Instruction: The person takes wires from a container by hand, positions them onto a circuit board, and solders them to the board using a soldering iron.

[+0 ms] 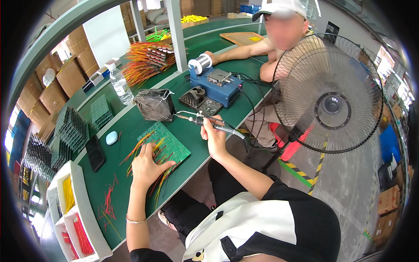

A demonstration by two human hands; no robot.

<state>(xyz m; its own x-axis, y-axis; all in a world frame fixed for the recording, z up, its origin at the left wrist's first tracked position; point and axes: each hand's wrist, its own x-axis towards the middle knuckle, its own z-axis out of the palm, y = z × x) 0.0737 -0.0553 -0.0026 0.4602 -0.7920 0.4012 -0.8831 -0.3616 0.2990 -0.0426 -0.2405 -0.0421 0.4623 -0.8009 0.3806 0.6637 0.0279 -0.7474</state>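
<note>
Circuit board [180, 149], green and rectangular, lies on the tabletop [109, 168] in front of the person, close to the near edge. Thin red and yellow wires [164, 177] stick out past its sides, so a wrist could catch them and pull the board askew. The left grip [147, 167] lies over board and wires with bent fingers; whether it pinches any wire, I cannot tell. If it presses unevenly, the board may slide and a wire may leave its place. The right grip [214, 139] is closed around a soldering iron [195, 119], whose tip points toward a small black fan [155, 106]. If the iron swings down carelessly, it could burn the left fingers or melt wire insulation; if it strays forward, it may mark the fan. At the iron's rear, the cable sleeve [236, 132] could snag, and this would jerk the tip. Farther, a co-worker's hand [212, 57] is beside the solder spool [200, 64]; a bump there might disturb the blue soldering unit [216, 91].
</note>
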